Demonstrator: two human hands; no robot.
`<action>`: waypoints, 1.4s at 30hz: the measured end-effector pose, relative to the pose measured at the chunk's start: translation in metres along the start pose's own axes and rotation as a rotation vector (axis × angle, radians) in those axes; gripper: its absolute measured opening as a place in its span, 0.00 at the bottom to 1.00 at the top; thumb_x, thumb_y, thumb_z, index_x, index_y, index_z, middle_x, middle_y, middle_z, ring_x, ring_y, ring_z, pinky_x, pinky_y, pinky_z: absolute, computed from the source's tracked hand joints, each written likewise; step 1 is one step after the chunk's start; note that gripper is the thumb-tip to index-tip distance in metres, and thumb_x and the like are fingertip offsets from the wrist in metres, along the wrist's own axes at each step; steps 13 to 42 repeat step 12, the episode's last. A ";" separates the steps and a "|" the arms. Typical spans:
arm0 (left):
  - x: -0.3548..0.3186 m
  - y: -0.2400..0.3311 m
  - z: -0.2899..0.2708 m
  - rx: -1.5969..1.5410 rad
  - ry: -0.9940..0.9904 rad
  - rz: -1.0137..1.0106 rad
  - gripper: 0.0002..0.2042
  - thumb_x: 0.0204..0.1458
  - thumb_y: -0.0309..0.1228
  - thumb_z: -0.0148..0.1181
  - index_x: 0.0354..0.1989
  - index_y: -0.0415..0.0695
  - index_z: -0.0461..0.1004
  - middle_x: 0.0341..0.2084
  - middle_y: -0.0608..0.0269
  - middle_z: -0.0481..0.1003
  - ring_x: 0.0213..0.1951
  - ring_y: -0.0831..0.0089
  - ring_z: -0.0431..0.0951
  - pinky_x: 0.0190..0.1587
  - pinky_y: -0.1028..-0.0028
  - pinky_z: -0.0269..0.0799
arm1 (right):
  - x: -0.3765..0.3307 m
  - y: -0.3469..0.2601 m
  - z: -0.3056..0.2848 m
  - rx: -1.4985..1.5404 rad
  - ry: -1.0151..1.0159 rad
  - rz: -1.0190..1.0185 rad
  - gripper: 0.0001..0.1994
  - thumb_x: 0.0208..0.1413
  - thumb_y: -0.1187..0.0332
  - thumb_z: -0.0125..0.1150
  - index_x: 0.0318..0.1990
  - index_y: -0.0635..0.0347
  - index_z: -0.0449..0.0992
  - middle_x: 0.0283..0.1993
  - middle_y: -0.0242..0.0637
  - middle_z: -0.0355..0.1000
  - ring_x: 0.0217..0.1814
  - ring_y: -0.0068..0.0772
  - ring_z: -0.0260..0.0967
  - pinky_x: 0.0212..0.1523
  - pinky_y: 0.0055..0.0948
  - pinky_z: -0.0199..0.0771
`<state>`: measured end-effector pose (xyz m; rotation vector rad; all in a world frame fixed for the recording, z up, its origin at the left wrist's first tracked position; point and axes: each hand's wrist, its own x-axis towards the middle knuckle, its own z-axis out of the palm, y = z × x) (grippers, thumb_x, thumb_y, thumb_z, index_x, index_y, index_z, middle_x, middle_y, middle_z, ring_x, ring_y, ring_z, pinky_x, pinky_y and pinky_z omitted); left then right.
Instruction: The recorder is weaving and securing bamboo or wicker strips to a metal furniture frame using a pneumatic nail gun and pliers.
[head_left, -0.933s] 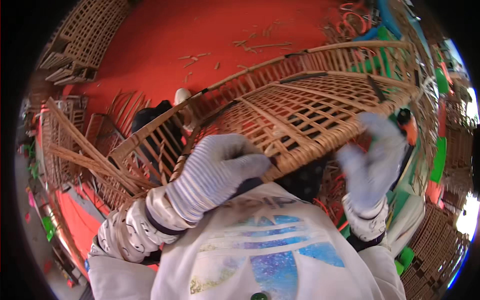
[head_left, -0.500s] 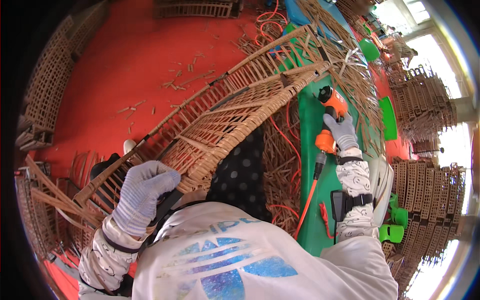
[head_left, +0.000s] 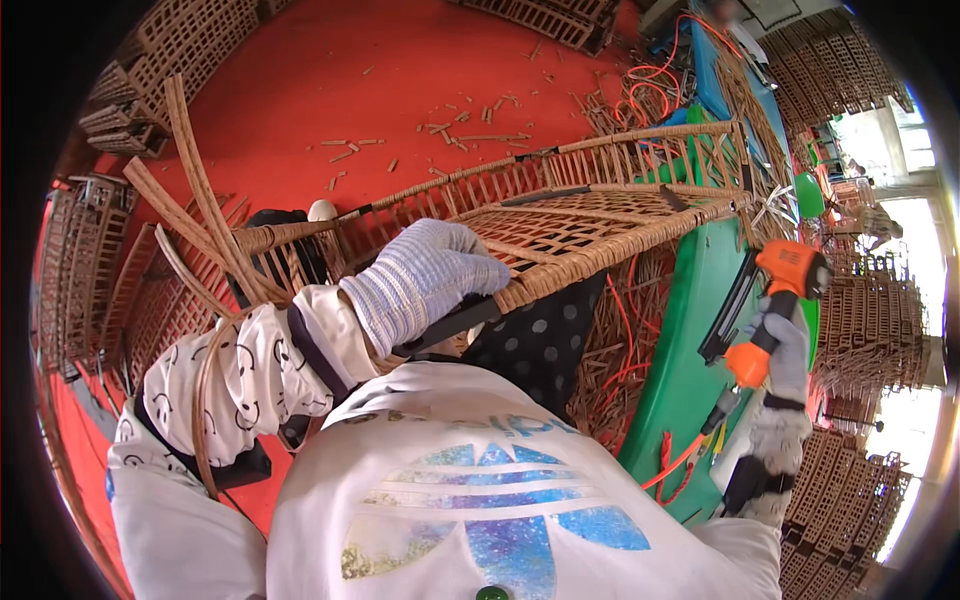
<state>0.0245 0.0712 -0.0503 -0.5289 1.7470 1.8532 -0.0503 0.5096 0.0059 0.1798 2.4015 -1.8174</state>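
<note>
A long woven rattan frame (head_left: 625,222) with open slatted sides lies across my lap, its far end resting over the green table. My left hand (head_left: 425,280), in a striped knit glove, is closed on the near corner of its wrapped rim. Off to the right, my gloved right hand (head_left: 785,335) grips the handle of an orange and black pneumatic nail gun (head_left: 790,265), held apart from the rattan. The gun's long black magazine points toward the frame. From the bottom of its handle runs an orange air hose (head_left: 680,465).
Cut strips lie beside the green table (head_left: 675,340) and on the red floor (head_left: 400,60). Loose rattan strips (head_left: 195,215) stick up by my left arm. Stacked woven frames (head_left: 850,500) stand at right, others at left. A green chair (head_left: 808,195) stands beyond the table.
The nail gun has been lifted from over the green table, moved right and turned, its magazine now showing. The rattan frame lies more level in view, with my left hand still on its near corner.
</note>
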 end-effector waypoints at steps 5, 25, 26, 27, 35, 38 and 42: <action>0.001 0.000 -0.003 -0.018 -0.038 0.021 0.07 0.47 0.28 0.63 0.25 0.38 0.73 0.16 0.63 0.73 0.16 0.77 0.73 0.18 0.80 0.69 | -0.081 -0.064 0.074 0.034 -0.151 -0.053 0.13 0.39 0.75 0.61 0.35 0.64 0.70 0.25 0.33 0.68 0.26 0.26 0.68 0.28 0.25 0.72; 0.010 -0.006 -0.006 0.064 -0.035 0.146 0.07 0.47 0.29 0.63 0.24 0.38 0.73 0.16 0.65 0.72 0.17 0.78 0.72 0.20 0.79 0.69 | -0.122 -0.063 0.134 -0.446 -0.565 0.009 0.18 0.38 0.73 0.68 0.41 0.58 0.74 0.33 0.32 0.72 0.34 0.29 0.71 0.37 0.29 0.71; 0.010 -0.006 -0.006 0.064 -0.035 0.146 0.07 0.47 0.29 0.63 0.24 0.38 0.73 0.16 0.65 0.72 0.17 0.78 0.72 0.20 0.79 0.69 | -0.122 -0.063 0.134 -0.446 -0.565 0.009 0.18 0.38 0.73 0.68 0.41 0.58 0.74 0.33 0.32 0.72 0.34 0.29 0.71 0.37 0.29 0.71; 0.010 -0.006 -0.006 0.064 -0.035 0.146 0.07 0.47 0.29 0.63 0.24 0.38 0.73 0.16 0.65 0.72 0.17 0.78 0.72 0.20 0.79 0.69 | -0.122 -0.063 0.134 -0.446 -0.565 0.009 0.18 0.38 0.73 0.68 0.41 0.58 0.74 0.33 0.32 0.72 0.34 0.29 0.71 0.37 0.29 0.71; 0.010 -0.006 -0.006 0.064 -0.035 0.146 0.07 0.47 0.29 0.63 0.24 0.38 0.73 0.16 0.65 0.72 0.17 0.78 0.72 0.20 0.79 0.69 | -0.122 -0.063 0.134 -0.446 -0.565 0.009 0.18 0.38 0.73 0.68 0.41 0.58 0.74 0.33 0.32 0.72 0.34 0.29 0.71 0.37 0.29 0.71; 0.010 -0.006 -0.006 0.064 -0.035 0.146 0.07 0.47 0.29 0.63 0.24 0.38 0.73 0.16 0.65 0.72 0.17 0.78 0.72 0.20 0.79 0.69 | -0.122 -0.063 0.134 -0.446 -0.565 0.009 0.18 0.38 0.73 0.68 0.41 0.58 0.74 0.33 0.32 0.72 0.34 0.29 0.71 0.37 0.29 0.71; 0.010 -0.006 -0.006 0.064 -0.035 0.146 0.07 0.47 0.29 0.63 0.24 0.38 0.73 0.16 0.65 0.72 0.17 0.78 0.72 0.20 0.79 0.69 | -0.122 -0.063 0.134 -0.446 -0.565 0.009 0.18 0.38 0.73 0.68 0.41 0.58 0.74 0.33 0.32 0.72 0.34 0.29 0.71 0.37 0.29 0.71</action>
